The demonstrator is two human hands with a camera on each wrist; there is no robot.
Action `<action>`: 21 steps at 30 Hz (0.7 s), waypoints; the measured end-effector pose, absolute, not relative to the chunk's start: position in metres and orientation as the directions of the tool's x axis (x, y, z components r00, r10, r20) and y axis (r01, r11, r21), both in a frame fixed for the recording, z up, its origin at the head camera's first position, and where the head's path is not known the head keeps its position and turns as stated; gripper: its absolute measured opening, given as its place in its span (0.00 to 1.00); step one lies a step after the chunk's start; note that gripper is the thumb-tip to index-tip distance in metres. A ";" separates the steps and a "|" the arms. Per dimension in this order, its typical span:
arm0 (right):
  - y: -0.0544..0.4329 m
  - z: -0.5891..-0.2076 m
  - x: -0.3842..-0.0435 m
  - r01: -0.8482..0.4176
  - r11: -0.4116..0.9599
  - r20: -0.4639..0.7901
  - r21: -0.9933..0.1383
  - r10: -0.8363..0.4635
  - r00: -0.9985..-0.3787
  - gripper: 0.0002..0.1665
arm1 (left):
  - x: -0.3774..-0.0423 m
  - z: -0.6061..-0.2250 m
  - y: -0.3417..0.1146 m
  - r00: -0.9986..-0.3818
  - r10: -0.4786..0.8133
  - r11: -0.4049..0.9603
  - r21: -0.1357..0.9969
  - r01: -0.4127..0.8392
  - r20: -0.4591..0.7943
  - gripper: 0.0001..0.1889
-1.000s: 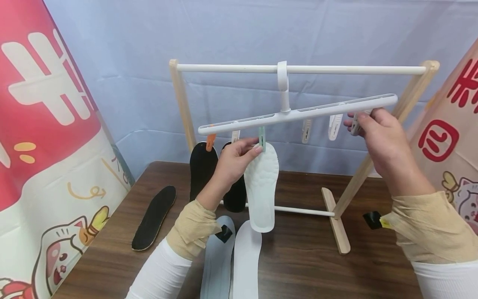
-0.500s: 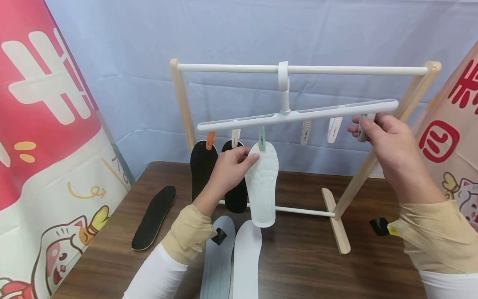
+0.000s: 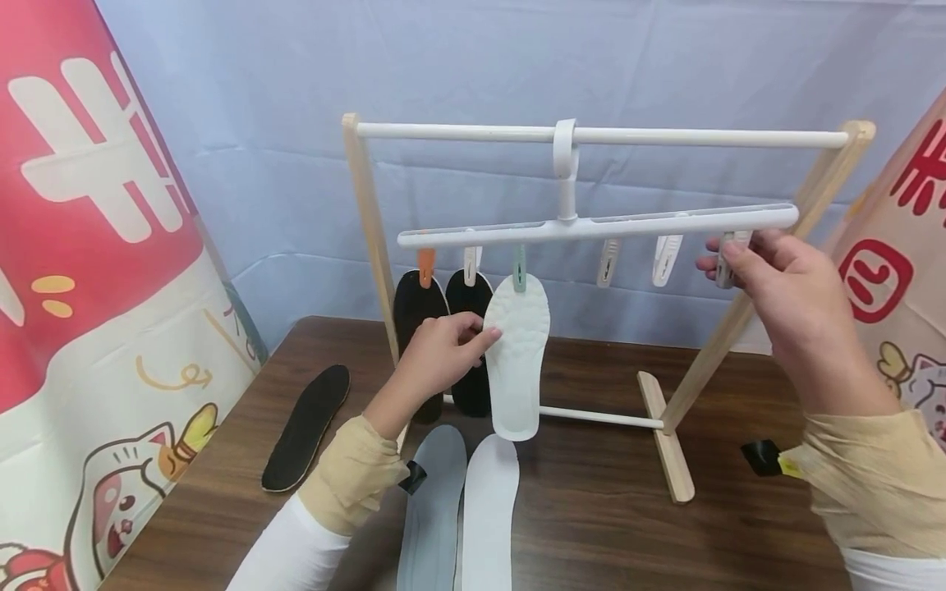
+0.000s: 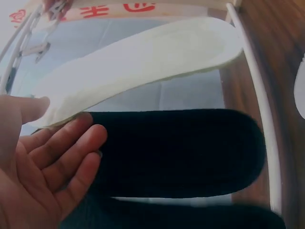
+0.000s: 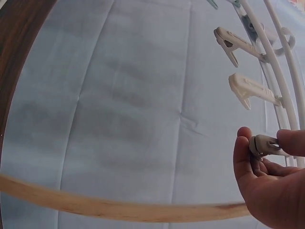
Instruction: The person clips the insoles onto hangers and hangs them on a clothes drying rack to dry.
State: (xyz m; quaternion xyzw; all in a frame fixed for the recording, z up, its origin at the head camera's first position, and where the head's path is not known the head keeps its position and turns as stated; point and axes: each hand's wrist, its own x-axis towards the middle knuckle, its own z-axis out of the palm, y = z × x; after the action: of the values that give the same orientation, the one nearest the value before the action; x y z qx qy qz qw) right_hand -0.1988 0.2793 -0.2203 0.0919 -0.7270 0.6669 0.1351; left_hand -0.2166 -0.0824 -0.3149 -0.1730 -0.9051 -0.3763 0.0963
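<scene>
A white clip hanger [image 3: 606, 227] hangs from the rack's top bar, its right end tilted up. Under its left half, an orange clip [image 3: 426, 268] and a white clip [image 3: 470, 267] each hold a black insole [image 3: 418, 300]. Beside them a green clip [image 3: 520, 269] holds a white insole [image 3: 520, 369]. My left hand [image 3: 441, 353] pinches that insole's left edge, thumb in front and fingers behind, as the left wrist view [image 4: 57, 162] also shows. At the hanger's right end my right hand [image 3: 791, 295] pinches a grey clip [image 5: 264, 145].
A black insole [image 3: 306, 427] lies on the brown table [image 3: 591, 509] at left. A grey insole [image 3: 433, 509] and another white insole [image 3: 491, 517] lie in front. Two bare clips, one beige [image 3: 608, 263] and one white [image 3: 667, 260], hang right of the hook. Wooden rack legs [image 3: 705, 361] stand on the right.
My left hand has slid down from the green clip to the white insole's upper left edge. The hanger's right end has lowered, and my right hand with it.
</scene>
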 end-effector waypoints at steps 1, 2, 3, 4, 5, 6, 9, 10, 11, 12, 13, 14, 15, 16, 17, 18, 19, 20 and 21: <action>0.280 -0.221 -0.198 -0.317 0.088 0.322 -0.944 0.051 -0.945 0.13 | -0.216 -0.316 -0.084 -0.923 0.244 0.669 0.638 0.382 0.296 0.13; 0.281 -0.221 -0.197 -0.324 0.069 0.328 -0.943 0.051 -0.943 0.13 | -0.215 -0.317 -0.085 -0.924 0.249 0.678 0.629 0.380 0.289 0.13; 0.281 -0.222 -0.197 -0.331 0.054 0.333 -0.942 0.050 -0.942 0.12 | -0.213 -0.318 -0.086 -0.926 0.251 0.689 0.620 0.376 0.282 0.13; 0.282 -0.222 -0.196 -0.336 0.049 0.339 -0.940 0.048 -0.940 0.12 | -0.212 -0.319 -0.088 -0.929 0.252 0.697 0.614 0.369 0.273 0.13; 0.282 -0.223 -0.196 -0.340 0.048 0.342 -0.939 0.044 -0.939 0.11 | -0.211 -0.320 -0.089 -0.932 0.250 0.706 0.610 0.361 0.262 0.13; 0.283 -0.223 -0.196 -0.343 0.046 0.345 -0.938 0.038 -0.938 0.11 | -0.210 -0.321 -0.091 -0.936 0.247 0.712 0.608 0.351 0.251 0.13; 0.284 -0.223 -0.194 -0.343 0.070 0.346 -0.937 0.032 -0.938 0.09 | -0.207 -0.325 -0.097 -0.945 0.243 0.726 0.604 0.328 0.220 0.14; 0.285 -0.223 -0.194 -0.343 0.073 0.346 -0.936 0.031 -0.938 0.09 | -0.207 -0.326 -0.099 -0.946 0.244 0.731 0.602 0.323 0.211 0.14; 0.285 -0.223 -0.193 -0.342 0.074 0.345 -0.937 0.031 -0.938 0.09 | -0.206 -0.328 -0.102 -0.947 0.246 0.734 0.599 0.321 0.205 0.14; 0.285 -0.223 -0.193 -0.342 0.080 0.346 -0.936 0.031 -0.938 0.08 | -0.205 -0.330 -0.104 -0.948 0.247 0.737 0.596 0.318 0.200 0.14; 0.286 -0.224 -0.192 -0.342 0.083 0.346 -0.936 0.032 -0.938 0.09 | -0.204 -0.331 -0.107 -0.949 0.247 0.742 0.592 0.315 0.197 0.15; 0.286 -0.224 -0.192 -0.343 0.081 0.346 -0.936 0.032 -0.938 0.09 | -0.203 -0.333 -0.110 -0.950 0.243 0.745 0.590 0.311 0.194 0.14; 0.286 -0.224 -0.191 -0.342 0.091 0.346 -0.935 0.032 -0.938 0.09 | -0.203 -0.335 -0.113 -0.952 0.238 0.749 0.588 0.306 0.191 0.14; 0.286 -0.225 -0.190 -0.339 0.108 0.344 -0.935 0.032 -0.939 0.10 | -0.202 -0.337 -0.116 -0.954 0.232 0.752 0.587 0.299 0.189 0.14; 0.287 -0.225 -0.189 -0.335 0.130 0.341 -0.933 0.032 -0.939 0.10 | -0.201 -0.339 -0.120 -0.957 0.224 0.757 0.586 0.290 0.185 0.14; 0.287 -0.225 -0.188 -0.330 0.149 0.338 -0.932 0.031 -0.941 0.10 | -0.200 -0.341 -0.123 -0.961 0.213 0.763 0.585 0.276 0.176 0.14; 0.287 -0.225 -0.188 -0.326 0.176 0.336 -0.929 0.030 -0.941 0.10 | -0.199 -0.342 -0.127 -0.965 0.202 0.767 0.587 0.260 0.164 0.15; 0.287 -0.225 -0.187 -0.321 0.201 0.333 -0.925 0.029 -0.942 0.11 | -0.198 -0.344 -0.130 -0.969 0.193 0.772 0.585 0.248 0.156 0.15; 0.288 -0.225 -0.186 -0.316 0.235 0.331 -0.919 0.029 -0.943 0.11 | -0.197 -0.346 -0.134 -0.972 0.184 0.779 0.581 0.236 0.148 0.15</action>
State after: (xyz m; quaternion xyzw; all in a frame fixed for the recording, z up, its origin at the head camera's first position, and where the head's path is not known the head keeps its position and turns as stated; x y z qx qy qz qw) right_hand -0.1861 0.2875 -0.2254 0.0928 -0.7731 0.6115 0.1407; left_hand -0.1968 -0.1339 -0.3459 -0.1114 -0.9422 -0.3131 0.0412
